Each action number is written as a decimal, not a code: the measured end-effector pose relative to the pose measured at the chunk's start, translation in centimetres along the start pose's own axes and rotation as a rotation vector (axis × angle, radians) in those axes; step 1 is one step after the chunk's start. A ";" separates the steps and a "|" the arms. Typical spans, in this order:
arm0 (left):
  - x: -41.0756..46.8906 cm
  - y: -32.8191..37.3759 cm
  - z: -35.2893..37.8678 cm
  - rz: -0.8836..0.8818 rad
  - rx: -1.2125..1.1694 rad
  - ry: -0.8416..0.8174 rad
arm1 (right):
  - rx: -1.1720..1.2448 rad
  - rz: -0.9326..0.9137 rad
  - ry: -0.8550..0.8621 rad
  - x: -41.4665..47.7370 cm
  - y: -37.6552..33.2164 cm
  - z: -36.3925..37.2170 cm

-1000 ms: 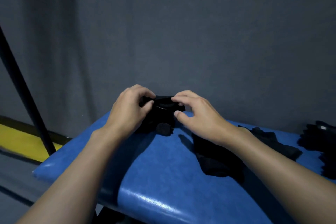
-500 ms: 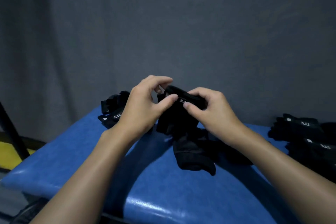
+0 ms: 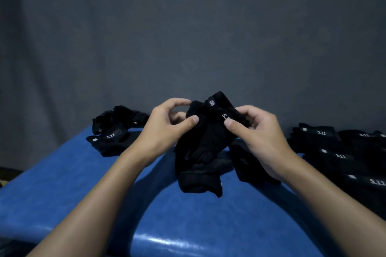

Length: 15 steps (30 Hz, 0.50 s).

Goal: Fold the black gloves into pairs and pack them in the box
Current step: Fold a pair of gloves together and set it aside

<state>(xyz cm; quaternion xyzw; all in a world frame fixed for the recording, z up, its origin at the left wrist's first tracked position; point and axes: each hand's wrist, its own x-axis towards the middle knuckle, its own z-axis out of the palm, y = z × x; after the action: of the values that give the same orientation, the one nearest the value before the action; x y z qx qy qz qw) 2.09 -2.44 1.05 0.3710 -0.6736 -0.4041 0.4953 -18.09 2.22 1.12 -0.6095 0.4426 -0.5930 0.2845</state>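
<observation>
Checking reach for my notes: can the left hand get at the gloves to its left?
Likely yes: the left gloves lie close, nothing between, but the left hand pinches the held glove.

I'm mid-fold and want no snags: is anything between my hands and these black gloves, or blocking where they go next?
Nothing visible. Left hand and right hand pinch the held gloves above the blue table. No box shows in this view, so that path cannot be judged.

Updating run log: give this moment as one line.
left hand pinches glove | right hand pinches glove | other gloves on table
</observation>
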 end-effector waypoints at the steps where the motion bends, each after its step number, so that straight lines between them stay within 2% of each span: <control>1: 0.1 0.0 0.3 0.016 -0.032 0.009 | 0.005 0.010 -0.009 -0.2 0.1 -0.1; 6: 0.4 0.3 1.0 0.120 -0.053 0.053 | 0.007 0.041 -0.043 -0.8 0.0 -0.9; 11: 0.1 1.1 1.5 0.187 -0.074 0.043 | -0.092 -0.048 -0.058 -0.4 -0.7 -0.6; 15: 0.1 0.7 0.9 0.126 0.021 -0.001 | -0.052 -0.072 0.018 -0.4 -0.9 -0.2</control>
<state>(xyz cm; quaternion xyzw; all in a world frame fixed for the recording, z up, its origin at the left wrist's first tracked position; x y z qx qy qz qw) 1.10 -2.08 1.50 0.3329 -0.7002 -0.3653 0.5152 -18.03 2.97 1.74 -0.6268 0.4382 -0.5967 0.2431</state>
